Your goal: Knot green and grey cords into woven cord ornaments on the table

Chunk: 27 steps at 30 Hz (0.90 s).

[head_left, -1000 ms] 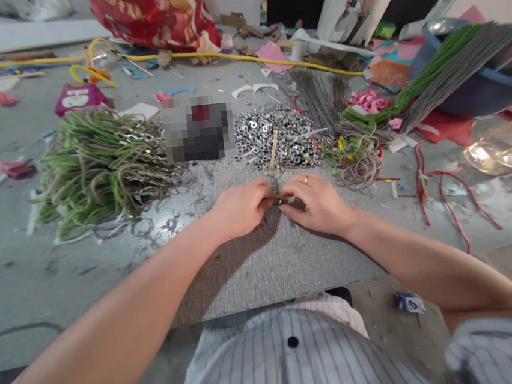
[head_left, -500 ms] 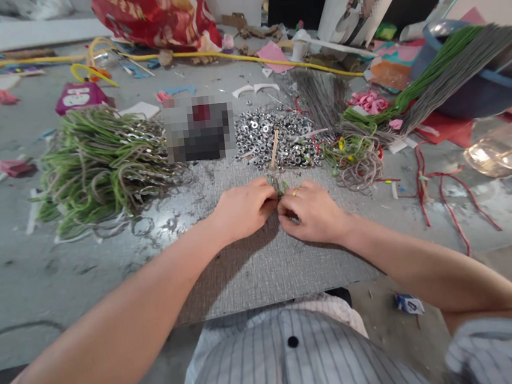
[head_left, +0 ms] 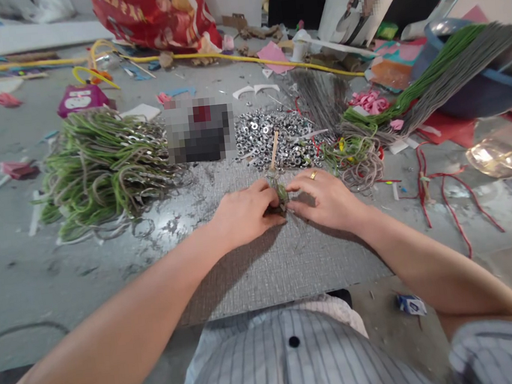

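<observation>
My left hand (head_left: 249,212) is closed low over the table, thumb and fingers pinching a short green and grey cord (head_left: 282,194). Facing it, my right hand (head_left: 327,200), with a gold ring, has its thumb and curled fingertips at the cord's right side. The cord's lower part is hidden by the left fingers. Just beyond the hands lies a heap of small silver metal rings and fittings (head_left: 262,137), with a thin wooden stick (head_left: 274,149) resting at its near edge.
To the left lies a big pile of green and grey cord loops (head_left: 100,177) with metal ends. Loose cords (head_left: 361,160) sit right of the fittings. A blue basin (head_left: 499,87) carries long green and grey cords. Red strings (head_left: 422,185) and a clear bottle (head_left: 505,147) are at right.
My right hand has shifted slightly right, its fingers less bunched. My left hand stays around the same spot, and more of the cord shows between the hands.
</observation>
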Each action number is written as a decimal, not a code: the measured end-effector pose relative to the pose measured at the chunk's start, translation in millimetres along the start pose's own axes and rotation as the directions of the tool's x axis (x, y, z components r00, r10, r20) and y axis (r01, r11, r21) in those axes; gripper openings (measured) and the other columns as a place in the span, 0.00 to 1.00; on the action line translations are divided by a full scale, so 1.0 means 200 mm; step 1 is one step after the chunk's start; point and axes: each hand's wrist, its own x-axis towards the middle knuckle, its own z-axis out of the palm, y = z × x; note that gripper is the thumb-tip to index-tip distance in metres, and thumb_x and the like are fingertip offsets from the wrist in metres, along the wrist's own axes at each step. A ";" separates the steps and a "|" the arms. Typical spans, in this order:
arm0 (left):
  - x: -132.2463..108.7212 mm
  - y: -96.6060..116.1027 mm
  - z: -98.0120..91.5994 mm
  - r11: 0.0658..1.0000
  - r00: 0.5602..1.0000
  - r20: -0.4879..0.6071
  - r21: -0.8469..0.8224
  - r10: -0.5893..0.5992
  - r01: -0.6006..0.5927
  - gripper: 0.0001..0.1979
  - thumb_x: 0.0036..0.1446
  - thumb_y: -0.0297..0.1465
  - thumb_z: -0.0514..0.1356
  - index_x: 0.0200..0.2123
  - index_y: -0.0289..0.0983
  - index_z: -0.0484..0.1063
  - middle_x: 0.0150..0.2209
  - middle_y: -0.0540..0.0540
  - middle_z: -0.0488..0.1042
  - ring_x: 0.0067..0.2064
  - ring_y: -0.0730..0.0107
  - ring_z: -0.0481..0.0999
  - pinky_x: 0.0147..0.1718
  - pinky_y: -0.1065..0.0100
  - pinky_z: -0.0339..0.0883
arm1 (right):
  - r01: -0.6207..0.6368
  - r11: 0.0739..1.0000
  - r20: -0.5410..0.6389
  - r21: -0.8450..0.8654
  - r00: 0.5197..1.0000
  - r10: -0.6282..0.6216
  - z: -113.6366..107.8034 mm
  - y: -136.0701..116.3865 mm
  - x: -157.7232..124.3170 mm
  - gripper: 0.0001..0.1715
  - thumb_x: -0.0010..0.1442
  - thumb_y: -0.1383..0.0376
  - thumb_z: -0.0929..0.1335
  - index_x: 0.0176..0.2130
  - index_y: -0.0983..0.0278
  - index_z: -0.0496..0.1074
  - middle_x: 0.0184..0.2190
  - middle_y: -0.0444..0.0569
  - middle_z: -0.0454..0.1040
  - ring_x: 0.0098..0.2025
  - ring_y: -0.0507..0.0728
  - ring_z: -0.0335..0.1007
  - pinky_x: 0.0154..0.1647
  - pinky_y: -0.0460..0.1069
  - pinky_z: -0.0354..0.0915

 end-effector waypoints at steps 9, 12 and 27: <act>-0.02 0.00 -0.01 0.999 1.000 0.021 -0.045 0.014 -0.013 0.23 0.49 0.47 0.61 0.42 0.39 0.65 0.43 0.44 0.69 0.38 0.59 0.74 0.31 0.63 0.66 | 0.026 0.972 0.301 -0.234 0.953 0.047 -0.01 -0.02 -0.01 0.33 0.60 0.50 0.62 0.57 0.67 0.63 0.59 0.61 0.61 0.60 0.67 0.55 0.56 0.64 0.53; -0.02 0.00 0.00 0.999 1.000 0.001 -0.032 0.023 -0.023 0.24 0.48 0.47 0.63 0.42 0.37 0.64 0.44 0.43 0.69 0.43 0.56 0.72 0.36 0.61 0.67 | 0.004 0.948 0.318 -0.317 0.943 0.102 -0.02 -0.03 -0.02 0.36 0.61 0.48 0.61 0.59 0.68 0.60 0.61 0.63 0.58 0.63 0.70 0.49 0.58 0.73 0.43; -0.12 0.08 0.12 0.981 0.994 -0.079 0.176 -0.071 0.084 0.34 0.62 0.46 0.42 0.63 0.26 0.50 0.65 0.31 0.49 0.66 0.49 0.48 0.60 0.40 0.39 | -0.035 0.908 0.302 -0.419 0.937 0.176 0.00 -0.06 -0.02 0.42 0.62 0.44 0.54 0.61 0.72 0.56 0.63 0.65 0.53 0.66 0.72 0.40 0.55 0.80 0.29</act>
